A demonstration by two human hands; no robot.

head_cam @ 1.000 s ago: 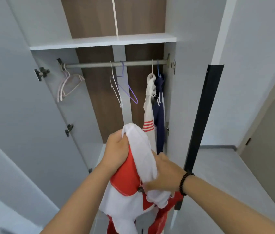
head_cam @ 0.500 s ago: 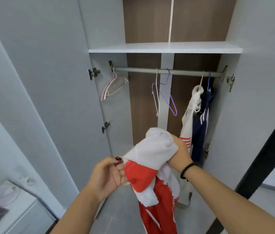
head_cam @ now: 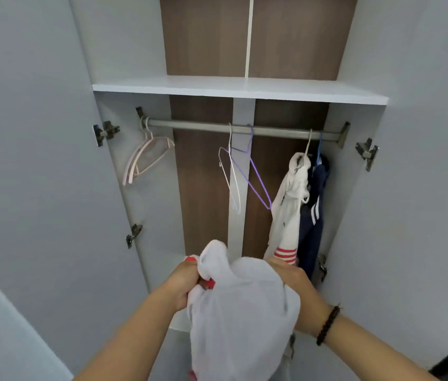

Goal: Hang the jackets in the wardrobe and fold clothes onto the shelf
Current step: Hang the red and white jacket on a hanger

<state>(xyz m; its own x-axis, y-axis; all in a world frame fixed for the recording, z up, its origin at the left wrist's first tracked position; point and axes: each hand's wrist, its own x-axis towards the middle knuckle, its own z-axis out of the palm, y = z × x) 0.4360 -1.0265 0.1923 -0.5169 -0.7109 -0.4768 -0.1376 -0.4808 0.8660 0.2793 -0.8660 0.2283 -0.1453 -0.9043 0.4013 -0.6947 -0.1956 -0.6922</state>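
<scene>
Before the open wardrobe, my left hand (head_cam: 183,284) and right hand (head_cam: 290,280) both clutch a bunched white-and-red fabric jacket (head_cam: 240,312); next, I judge, it needs the white wire hanger (head_cam: 231,180) mid-rail.

Grey rail (head_cam: 244,130) (five hangers, two jackets)

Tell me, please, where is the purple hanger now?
In the head view, the purple hanger hangs empty near the middle of the wardrobe rail, right beside a white wire hanger and left of the hung white jacket.
</scene>
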